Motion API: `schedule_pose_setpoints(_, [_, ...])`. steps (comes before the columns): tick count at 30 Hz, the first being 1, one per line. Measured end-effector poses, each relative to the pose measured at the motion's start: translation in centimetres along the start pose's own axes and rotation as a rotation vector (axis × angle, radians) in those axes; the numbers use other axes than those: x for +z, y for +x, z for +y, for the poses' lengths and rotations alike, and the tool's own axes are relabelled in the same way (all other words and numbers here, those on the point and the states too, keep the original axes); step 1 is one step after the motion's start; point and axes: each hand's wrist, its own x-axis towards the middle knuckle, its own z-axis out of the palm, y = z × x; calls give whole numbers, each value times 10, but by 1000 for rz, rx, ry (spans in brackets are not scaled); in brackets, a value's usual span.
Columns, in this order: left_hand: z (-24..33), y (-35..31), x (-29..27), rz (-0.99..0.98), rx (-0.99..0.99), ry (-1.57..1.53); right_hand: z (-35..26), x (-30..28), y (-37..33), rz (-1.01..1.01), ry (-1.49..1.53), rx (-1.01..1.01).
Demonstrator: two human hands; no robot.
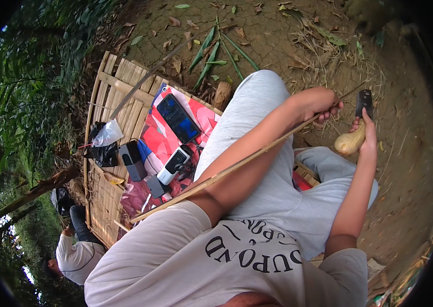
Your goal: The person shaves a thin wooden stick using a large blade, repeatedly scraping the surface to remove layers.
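My left hand [324,108] is closed around a long, thin bamboo strip [216,177]. The strip runs back across my left forearm toward my left shoulder, and a thin end sticks out past my fingers. In my right hand [368,134] is a knife [364,103] with a short, broad dark blade. Its thick, pale yellowish handle [350,141] bulges out below the fingers. The blade points away from me, just right of the strip's thin end; I cannot tell whether they touch.
To my left, a bamboo-slat bench [108,197] carries a red and pink sheet [150,135], a phone [178,118], a white camera-like device [175,163], a dark box [132,160] and plastic bags [108,134]. Another person [78,253] sits beyond. Cut leaves [211,51] lie on bare soil.
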Motion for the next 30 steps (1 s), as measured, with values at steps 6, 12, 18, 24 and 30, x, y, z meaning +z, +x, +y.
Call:
schedule_pose_setpoints(6, [0, 10, -11, 5, 14, 18, 3, -13, -4, 16, 107, -425])
schedule_pose_setpoints(12, [11, 3, 10, -39, 60, 121, -1, -35, 30, 452, -103, -825])
schedule_pose_setpoints(18, [4, 6, 8, 79, 77, 360, -15, -7, -22, 259, -320, -663])
schedule_pose_setpoints(24, [-10, 3, 30, 93, 41, 487, 3, -5, 4, 233, -490, -663])
schedule_pose_setpoints(30, [-26, -23, 39, 106, 10, 310, 4, -8, 1, 350, -701, -551])
